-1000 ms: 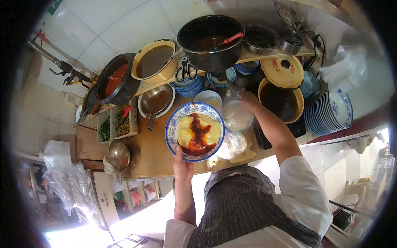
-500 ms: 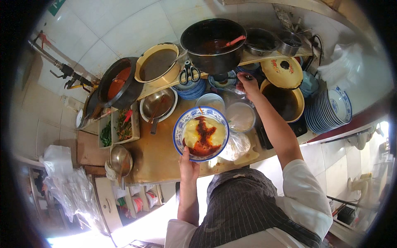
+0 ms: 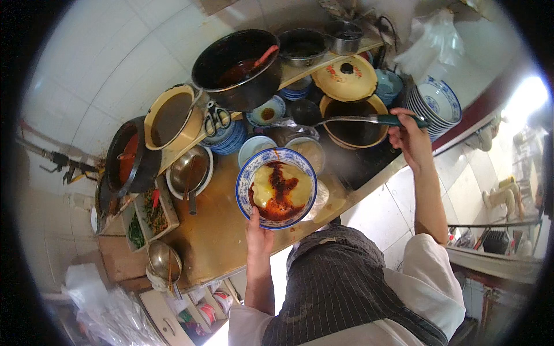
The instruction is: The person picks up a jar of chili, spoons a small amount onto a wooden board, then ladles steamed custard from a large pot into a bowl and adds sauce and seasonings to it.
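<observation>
My left hand [image 3: 259, 233] grips the near rim of a blue-and-white patterned bowl [image 3: 240, 189], its thumb over the edge. In the bowl lies soft pale-yellow food [image 3: 297, 187], streaked with dark red, oily sauce [image 3: 280, 202]. Out to the right, my right hand [image 3: 411, 140] is closed round the dark green handle of a long metal spoon [image 3: 352, 119]. The spoon reaches left over a cream pot of dark liquid [image 3: 352, 145], its far end above a clear plastic wrap. Beyond that end stands a small blue-and-white dish [image 3: 277, 104] with a little brown seasoning in it.
A raised shelf holds a large black pot [image 3: 236, 95], a cream basin [image 3: 153, 124] and scissors [image 3: 216, 118]. Stacked bowls [image 3: 438, 106] stand at the right. At left are a metal ladle [image 3: 164, 259], a pan in a white bowl [image 3: 193, 167] and a tray of chopped greens [image 3: 151, 216].
My right hand has moved right and nearer, drawing the spoon out level over the cream pot. The view has turned and shifted right; my left hand still holds the bowl.
</observation>
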`<state>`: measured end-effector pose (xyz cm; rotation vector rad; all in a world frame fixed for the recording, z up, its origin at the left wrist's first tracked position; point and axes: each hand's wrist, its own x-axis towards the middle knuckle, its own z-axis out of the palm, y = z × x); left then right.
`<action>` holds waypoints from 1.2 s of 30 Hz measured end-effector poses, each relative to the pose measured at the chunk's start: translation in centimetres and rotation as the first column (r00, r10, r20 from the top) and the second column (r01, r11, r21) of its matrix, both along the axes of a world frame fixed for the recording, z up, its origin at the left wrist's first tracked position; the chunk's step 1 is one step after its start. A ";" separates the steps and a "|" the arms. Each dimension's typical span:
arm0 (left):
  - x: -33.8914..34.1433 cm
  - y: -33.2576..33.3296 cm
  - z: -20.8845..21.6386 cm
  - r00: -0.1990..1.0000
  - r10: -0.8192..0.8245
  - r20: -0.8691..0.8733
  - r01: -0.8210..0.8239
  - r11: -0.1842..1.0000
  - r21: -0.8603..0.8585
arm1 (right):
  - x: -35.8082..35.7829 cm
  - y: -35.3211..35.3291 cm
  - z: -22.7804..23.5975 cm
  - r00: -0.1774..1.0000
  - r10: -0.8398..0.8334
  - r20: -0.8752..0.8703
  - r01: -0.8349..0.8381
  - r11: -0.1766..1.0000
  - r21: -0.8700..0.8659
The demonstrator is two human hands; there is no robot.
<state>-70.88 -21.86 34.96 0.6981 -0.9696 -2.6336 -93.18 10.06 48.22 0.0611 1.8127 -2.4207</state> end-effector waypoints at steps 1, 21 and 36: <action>-0.3 0.5 0.7 1.000 -0.020 -0.006 0.020 1.000 0.015 | 1.2 1.6 0.3 0.998 -0.058 -0.024 0.059 0.998 0.031; -5.9 4.4 -2.8 0.961 -0.276 0.013 0.276 0.961 -0.012 | 3.8 4.3 -4.4 0.966 -0.029 -0.255 0.161 0.843 0.514; -10.2 8.8 -3.1 0.917 -0.397 -0.038 0.397 0.918 0.005 | 1.8 7.6 2.8 0.954 -0.289 -0.079 0.299 0.912 0.282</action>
